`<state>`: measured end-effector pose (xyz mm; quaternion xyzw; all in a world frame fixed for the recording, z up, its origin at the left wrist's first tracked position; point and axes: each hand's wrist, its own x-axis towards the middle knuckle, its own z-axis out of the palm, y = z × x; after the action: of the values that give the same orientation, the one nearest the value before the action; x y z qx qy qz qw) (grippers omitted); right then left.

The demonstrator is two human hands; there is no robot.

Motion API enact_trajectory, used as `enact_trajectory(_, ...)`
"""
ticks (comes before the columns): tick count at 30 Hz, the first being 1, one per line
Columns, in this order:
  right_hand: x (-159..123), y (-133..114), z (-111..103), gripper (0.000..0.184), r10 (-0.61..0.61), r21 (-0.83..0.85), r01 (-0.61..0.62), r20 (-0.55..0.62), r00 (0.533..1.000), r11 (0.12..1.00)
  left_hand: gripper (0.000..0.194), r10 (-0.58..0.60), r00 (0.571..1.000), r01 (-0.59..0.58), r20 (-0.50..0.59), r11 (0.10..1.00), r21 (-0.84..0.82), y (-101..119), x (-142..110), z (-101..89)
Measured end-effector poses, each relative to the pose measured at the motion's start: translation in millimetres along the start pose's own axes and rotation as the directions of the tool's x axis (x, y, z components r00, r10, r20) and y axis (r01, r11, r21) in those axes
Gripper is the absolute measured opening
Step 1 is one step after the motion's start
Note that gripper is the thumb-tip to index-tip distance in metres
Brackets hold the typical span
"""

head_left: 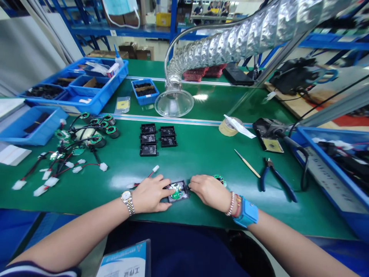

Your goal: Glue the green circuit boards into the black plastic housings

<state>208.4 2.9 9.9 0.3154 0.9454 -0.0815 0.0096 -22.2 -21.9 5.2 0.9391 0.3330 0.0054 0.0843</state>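
A small black plastic case (186,197), with a green circuit board (177,195) inside it, lies on the table in front of me. My left hand (152,193) holds the case's left side, thumb at the near edge and a fingertip pressed on the board. A red-and-black wire with a white connector (155,168) sticks out beyond that hand. At the case's right end my right hand (210,191) is closed, its fingertips pinching what looks like a black cable (188,188); the fingers mostly hide it. Behind this hand a round part with a green board (220,179) partly shows.
Several black cases (148,139) stand in rows ahead. Wired round parts (98,140) pile up at left. Tweezers (247,163) and blue-handled cutters (269,173) lie at right, near a blue bin (331,181). A fume extraction hood (174,103) hangs over the table.
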Motion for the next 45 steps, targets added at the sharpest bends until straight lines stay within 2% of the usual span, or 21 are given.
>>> enact_trajectory(7,2,-1,2,0.020,-0.045,0.053,0.045,0.008,0.999,0.998,0.029,0.027,0.999,-0.028,0.040,0.999,0.016,-4,1,-4.8)
enact_trajectory(11,-4,-9,-1,0.017,-0.024,0.061,0.031,-0.103,0.994,0.998,0.030,0.020,1.000,-0.020,0.024,1.000,0.015,-5,0,-4.8)
enact_trajectory(13,-6,-16,1,0.023,-0.044,0.067,0.055,-0.159,0.986,0.996,0.032,0.014,1.000,-0.014,0.021,1.000,0.008,-5,0,-4.2)
enact_trajectory(15,-6,-23,7,0.025,-0.062,0.054,0.072,-0.171,0.983,0.996,0.034,0.010,1.000,-0.011,0.028,1.000,0.002,-5,1,-4.1)
enact_trajectory(18,-4,-31,16,0.020,-0.053,0.030,0.059,-0.168,0.984,0.998,0.035,0.006,0.999,-0.005,0.041,1.000,-0.010,-6,3,-6.4)
enact_trajectory(23,-4,-30,25,0.021,-0.093,0.004,0.097,-0.238,0.967,0.995,0.042,0.012,0.999,-0.007,0.040,0.992,-0.124,-7,0,-18.1)
enact_trajectory(26,-6,-27,30,0.023,-0.122,0.006,0.129,-0.296,0.947,0.992,0.043,-0.052,0.998,0.046,-0.042,0.989,-0.138,-5,-6,-25.0)
enact_trajectory(30,-7,-28,37,0.023,-0.108,0.026,0.126,-0.361,0.926,0.992,0.027,-0.175,0.977,0.172,-0.126,0.985,-0.032,-6,-13,-25.1)
enact_trajectory(34,-7,-30,38,0.023,-0.094,0.027,0.112,-0.374,0.923,0.993,0.018,-0.265,0.962,0.265,-0.068,0.964,-0.021,-14,-16,-17.2)
enact_trajectory(39,-6,-32,37,0.021,-0.078,0.026,0.094,-0.360,0.930,0.995,0.022,-0.236,0.972,0.234,-0.015,0.969,-0.082,-20,-15,-14.6)
enact_trajectory(41,-5,-33,37,0.021,-0.066,0.034,0.083,-0.350,0.934,0.996,0.022,-0.211,0.976,0.203,-0.053,0.972,-0.122,-17,-12,-15.0)
enact_trajectory(45,-5,-34,37,0.021,-0.051,0.046,0.070,-0.328,0.943,0.996,0.024,-0.109,0.963,0.081,-0.245,0.989,-0.124,-7,-8,-9.9)
